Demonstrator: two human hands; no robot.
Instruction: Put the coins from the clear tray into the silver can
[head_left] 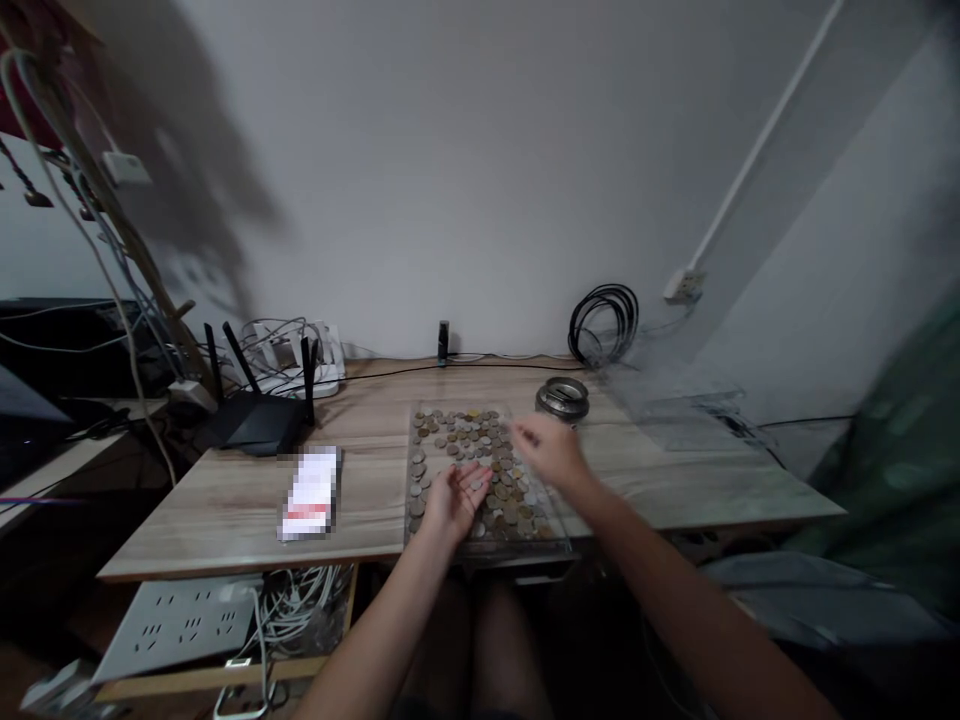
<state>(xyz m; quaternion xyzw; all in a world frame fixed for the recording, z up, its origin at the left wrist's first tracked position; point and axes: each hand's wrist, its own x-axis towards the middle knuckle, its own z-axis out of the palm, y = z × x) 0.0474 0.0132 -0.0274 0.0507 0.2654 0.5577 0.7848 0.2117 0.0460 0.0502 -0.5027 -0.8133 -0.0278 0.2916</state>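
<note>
- A few small round metal coins (475, 487) are cupped in the upturned, half-open left hand (452, 497).
- The blurred right hand (550, 450) is held loosely open above the clear flat tray (556, 532), gripping nothing discernible.
- Coins could be spilled if the left palm is tilted.
- Beyond the right fingertips, a round metal jar (562, 398) is seen.

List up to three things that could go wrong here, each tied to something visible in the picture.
1. The clear tray sits at the table's front edge; a push might tip it off.
2. Coins could slip from the cupped left hand.
3. The blurred, moving right hand might scatter coins or knock the nearby metal jar.
</note>
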